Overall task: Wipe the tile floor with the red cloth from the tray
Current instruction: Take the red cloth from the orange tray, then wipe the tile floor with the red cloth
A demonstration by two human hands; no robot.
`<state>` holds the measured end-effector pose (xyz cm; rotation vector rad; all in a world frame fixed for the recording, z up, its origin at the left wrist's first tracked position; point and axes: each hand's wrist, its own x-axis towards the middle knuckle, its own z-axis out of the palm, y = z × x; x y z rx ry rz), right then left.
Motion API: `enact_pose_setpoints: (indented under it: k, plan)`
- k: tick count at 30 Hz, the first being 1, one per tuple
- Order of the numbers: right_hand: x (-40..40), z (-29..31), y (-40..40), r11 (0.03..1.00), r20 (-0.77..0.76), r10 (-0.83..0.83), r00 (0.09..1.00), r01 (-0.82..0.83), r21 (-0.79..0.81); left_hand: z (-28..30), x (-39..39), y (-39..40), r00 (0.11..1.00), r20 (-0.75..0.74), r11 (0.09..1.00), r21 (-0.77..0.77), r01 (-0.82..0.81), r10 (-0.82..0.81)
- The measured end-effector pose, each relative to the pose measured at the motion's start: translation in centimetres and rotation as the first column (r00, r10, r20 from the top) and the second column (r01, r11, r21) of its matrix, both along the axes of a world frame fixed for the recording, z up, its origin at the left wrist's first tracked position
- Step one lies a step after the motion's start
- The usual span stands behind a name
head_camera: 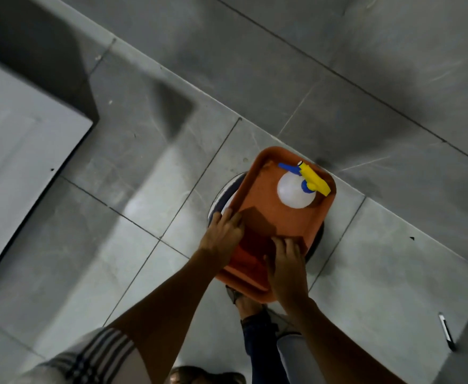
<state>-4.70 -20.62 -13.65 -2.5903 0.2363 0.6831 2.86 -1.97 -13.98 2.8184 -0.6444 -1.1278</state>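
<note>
An orange tray (269,209) rests on a round stool, seen from above. A folded red cloth (251,252) lies in the tray's near half, partly in shadow. My left hand (223,231) lies flat over the tray's left rim, its fingertips at the cloth's edge. My right hand (285,268) is over the near right corner, with its fingers bent down onto the cloth. A white spray bottle (295,194) with a yellow and blue trigger stands in the tray's far corner. Grey floor tiles (133,189) surround the stool.
The stool (221,194) stands close to a grey tiled wall (338,65) that runs diagonally behind it. A white panel (19,151) lies at the left. A dark pen-like object (446,331) lies on the floor at the right. My sandalled foot (244,299) is just below the tray.
</note>
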Motion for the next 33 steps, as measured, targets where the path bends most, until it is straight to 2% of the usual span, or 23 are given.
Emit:
enact_pose_setpoints:
  k: [4,7,9,13,18,21,26,30,33]
  plan:
    - [-0.7,-0.8,-0.7,0.992,0.099,-0.012,0.995,-0.001,0.125,0.6,-1.0,0.8,0.994,0.079,0.995,-0.073,-0.070,0.076]
    - [-1.6,0.5,-0.8,0.969,0.094,-0.001,0.996,-0.022,0.247,2.0,-2.4,2.5,0.976,0.139,0.980,-0.134,-0.147,0.166]
    - [-2.8,1.9,-0.4,0.968,0.117,0.026,0.993,-0.054,0.244,3.2,-3.6,3.8,0.957,0.170,0.961,-0.190,-0.201,0.234]
    - [-6.0,5.2,2.3,0.940,0.259,0.132,0.957,-0.204,0.273,7.1,-7.1,7.1,0.897,0.222,0.893,-0.338,-0.297,0.382]
    - [-10.7,6.3,7.0,0.896,0.198,0.212,0.957,-0.271,0.352,8.7,-14.6,12.1,0.789,0.332,0.828,-0.428,-0.362,0.516]
    - [-13.4,4.6,10.2,0.869,0.215,0.282,0.935,-0.344,0.356,6.9,-20.1,15.7,0.722,0.331,0.782,-0.409,-0.470,0.607]
    - [-15.7,-1.3,14.2,0.873,0.125,0.363,0.923,-0.384,0.302,0.0,-27.0,19.2,0.600,0.255,0.644,-0.434,-0.630,0.758]
    - [-17.9,-7.9,15.4,0.856,0.196,0.425,0.884,-0.463,0.231,-7.3,-29.4,19.6,0.521,0.208,0.544,-0.520,-0.658,0.828]
    - [-20.6,-13.5,15.4,0.812,0.178,0.522,0.834,-0.550,0.196,-12.9,-32.0,19.6,0.496,0.240,0.541,-0.530,-0.653,0.834]
